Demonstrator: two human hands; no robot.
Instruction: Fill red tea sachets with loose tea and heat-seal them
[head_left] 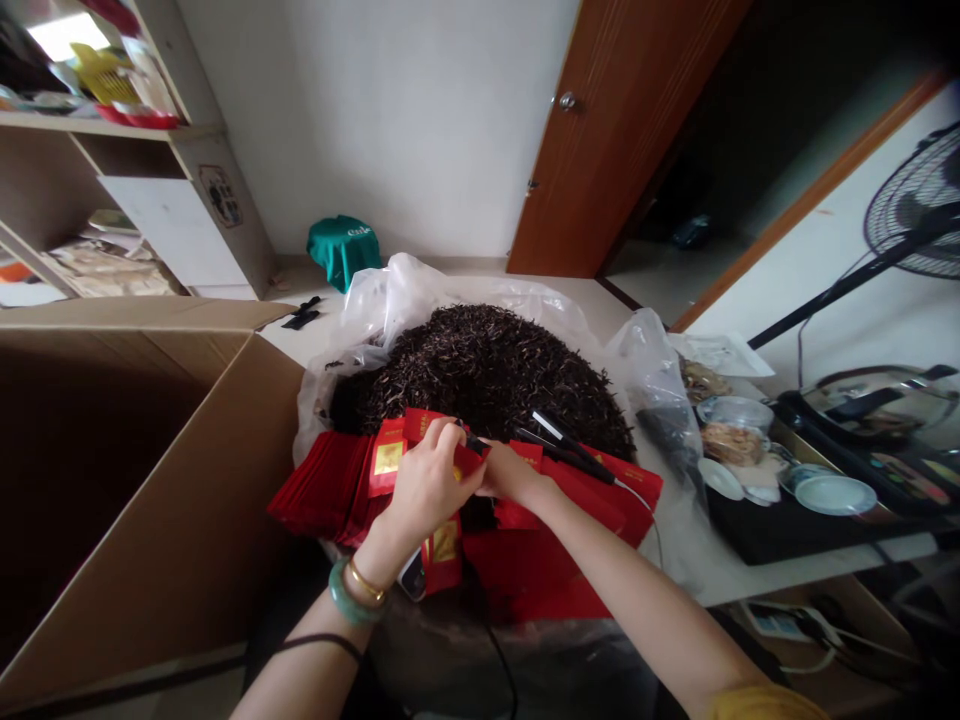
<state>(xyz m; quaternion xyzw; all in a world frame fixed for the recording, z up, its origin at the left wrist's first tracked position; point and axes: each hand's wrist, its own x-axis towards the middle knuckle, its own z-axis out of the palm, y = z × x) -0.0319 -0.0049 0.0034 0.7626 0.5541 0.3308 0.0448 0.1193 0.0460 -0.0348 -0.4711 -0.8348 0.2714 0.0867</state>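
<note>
My left hand [431,475] is closed on a small red packet [427,424] with gold print, its fingers bent over the packet's right end. Against it, my right hand [506,470] is closed at the same packet's edge, its fingertips partly hidden. A small dark bit shows between the hands; I cannot tell what it is. Just beyond lies a large heap of dark dried tea leaves [495,360] in a clear plastic bag [409,285]. A row of red packets [322,485] stands to the left. More red packets [555,570] lie flat on the right, with a black corded tool [574,455] on them.
An open cardboard box [172,500] stands close on the left. At the right, a tea table holds a white lidded bowl [832,492], a jar [733,430] and a dark appliance [885,400]. A teal cloth-covered stool [345,250] is by the wall. A fan [919,210] stands far right.
</note>
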